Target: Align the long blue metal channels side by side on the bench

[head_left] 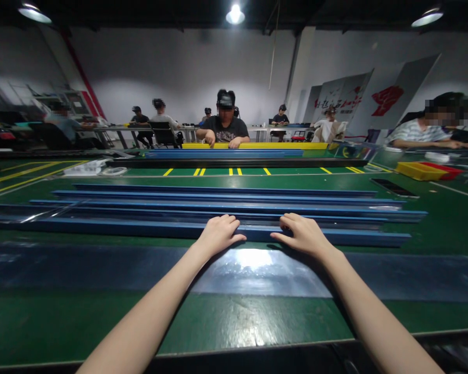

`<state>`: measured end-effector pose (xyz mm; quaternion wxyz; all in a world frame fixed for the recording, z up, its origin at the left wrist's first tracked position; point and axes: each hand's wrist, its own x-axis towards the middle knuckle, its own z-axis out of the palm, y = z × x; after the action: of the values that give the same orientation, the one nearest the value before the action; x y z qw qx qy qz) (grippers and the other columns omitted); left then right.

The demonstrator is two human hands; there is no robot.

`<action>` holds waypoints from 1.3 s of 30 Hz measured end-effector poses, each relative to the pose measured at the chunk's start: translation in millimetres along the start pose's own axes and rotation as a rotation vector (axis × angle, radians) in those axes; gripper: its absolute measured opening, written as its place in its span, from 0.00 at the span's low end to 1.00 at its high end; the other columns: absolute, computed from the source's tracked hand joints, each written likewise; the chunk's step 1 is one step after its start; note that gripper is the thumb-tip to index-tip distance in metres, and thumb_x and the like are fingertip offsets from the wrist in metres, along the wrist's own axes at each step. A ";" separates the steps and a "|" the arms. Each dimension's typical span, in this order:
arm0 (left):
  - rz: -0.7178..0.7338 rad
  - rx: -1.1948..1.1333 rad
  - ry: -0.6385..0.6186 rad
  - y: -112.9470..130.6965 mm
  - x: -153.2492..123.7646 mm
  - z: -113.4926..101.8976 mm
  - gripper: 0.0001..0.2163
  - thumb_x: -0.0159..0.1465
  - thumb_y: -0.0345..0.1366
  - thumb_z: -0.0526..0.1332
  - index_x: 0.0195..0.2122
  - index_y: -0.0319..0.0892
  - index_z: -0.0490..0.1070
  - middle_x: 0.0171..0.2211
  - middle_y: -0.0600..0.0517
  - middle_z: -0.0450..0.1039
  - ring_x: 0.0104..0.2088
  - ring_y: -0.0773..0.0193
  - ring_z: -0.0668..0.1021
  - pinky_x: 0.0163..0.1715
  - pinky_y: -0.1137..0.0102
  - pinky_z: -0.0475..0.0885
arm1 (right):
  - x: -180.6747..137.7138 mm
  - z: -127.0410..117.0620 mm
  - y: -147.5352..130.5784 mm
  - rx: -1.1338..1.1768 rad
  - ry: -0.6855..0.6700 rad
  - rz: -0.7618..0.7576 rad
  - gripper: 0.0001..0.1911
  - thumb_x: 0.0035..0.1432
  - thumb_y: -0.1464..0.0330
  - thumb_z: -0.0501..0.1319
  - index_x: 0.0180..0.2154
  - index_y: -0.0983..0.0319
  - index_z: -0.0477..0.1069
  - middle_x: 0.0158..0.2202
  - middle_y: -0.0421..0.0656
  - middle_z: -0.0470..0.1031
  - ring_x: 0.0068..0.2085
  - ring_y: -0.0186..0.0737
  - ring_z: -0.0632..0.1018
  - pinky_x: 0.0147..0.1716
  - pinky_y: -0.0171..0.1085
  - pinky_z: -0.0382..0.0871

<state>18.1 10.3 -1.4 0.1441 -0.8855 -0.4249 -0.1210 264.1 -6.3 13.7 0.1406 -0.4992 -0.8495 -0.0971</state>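
Several long blue rails lie side by side across the green table. My left hand (219,234) and my right hand (302,234) both grip the nearest blue rail (120,228) at its middle, fingers curled over its top edge and thumbs against its near side. The two hands are about a hand's width apart. A shiny dark strip (81,267) runs along the table in front of the rail, under my wrists.
More blue rails (218,200) lie behind the nearest one. A person across the table (224,124) works on another blue rail. A yellow tray (421,170) and a red one stand at far right. White items (86,167) sit at far left. Other people sit behind.
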 end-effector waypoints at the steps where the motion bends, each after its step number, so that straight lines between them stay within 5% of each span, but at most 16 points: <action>1: 0.000 0.001 0.000 -0.1 -0.1 -0.1 0.16 0.59 0.49 0.54 0.32 0.40 0.66 0.34 0.50 0.71 0.36 0.62 0.73 0.33 0.71 0.65 | 0.9 1.3 -1.5 0.009 0.008 -0.016 0.19 0.55 0.52 0.50 0.29 0.61 0.65 0.31 0.43 0.70 0.32 0.37 0.70 0.29 0.33 0.55; 21: 0.038 0.043 0.079 3.3 0.4 1.3 0.15 0.59 0.49 0.55 0.33 0.40 0.66 0.34 0.50 0.71 0.37 0.61 0.72 0.34 0.68 0.62 | 1.1 -5.1 2.5 -0.005 -0.052 0.038 0.15 0.54 0.58 0.52 0.25 0.61 0.65 0.27 0.43 0.71 0.28 0.37 0.70 0.25 0.34 0.50; 39: 0.053 -0.062 0.012 3.6 1.0 -1.5 0.12 0.61 0.45 0.54 0.32 0.41 0.66 0.33 0.51 0.72 0.37 0.62 0.72 0.33 0.70 0.62 | -7.2 -3.8 14.6 -0.024 -0.068 0.108 0.14 0.53 0.58 0.51 0.27 0.61 0.65 0.29 0.44 0.73 0.30 0.39 0.71 0.26 0.34 0.51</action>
<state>21.5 8.4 -0.3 0.1223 -0.8998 -0.3963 -0.1357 280.7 -6.3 15.2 0.1107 -0.5488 -0.8245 -0.0824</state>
